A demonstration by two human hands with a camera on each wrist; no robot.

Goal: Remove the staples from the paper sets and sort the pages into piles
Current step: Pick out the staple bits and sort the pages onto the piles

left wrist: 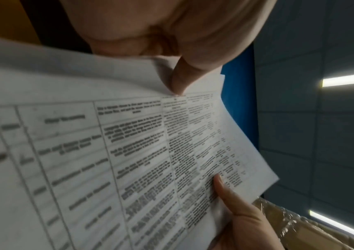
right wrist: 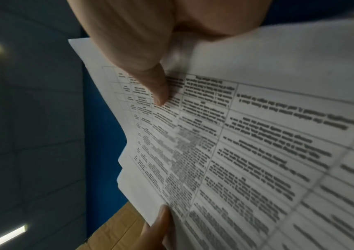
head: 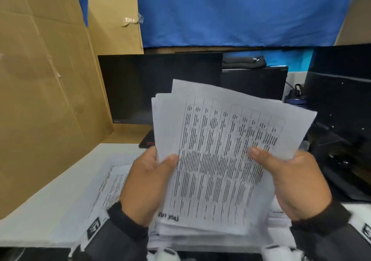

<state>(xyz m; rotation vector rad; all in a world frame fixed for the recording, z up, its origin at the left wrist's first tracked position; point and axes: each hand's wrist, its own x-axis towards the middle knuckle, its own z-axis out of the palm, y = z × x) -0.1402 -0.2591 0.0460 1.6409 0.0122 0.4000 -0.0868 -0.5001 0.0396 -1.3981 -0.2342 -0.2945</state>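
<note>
Pages (head: 220, 150) pinched between left hand (head: 148, 182) and right hand (head: 289, 182).

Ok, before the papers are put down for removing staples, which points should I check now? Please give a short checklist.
1. Left hand grips the paper stack: ok.
2. Right hand grips it too: ok.
3. Sheets aligned: not ok, edges fan out.
4. Staple located: cannot tell.
5. Staple remover in reach: cannot tell, none seen.
6. Pages on the table to set it on or beside: ok.
</note>
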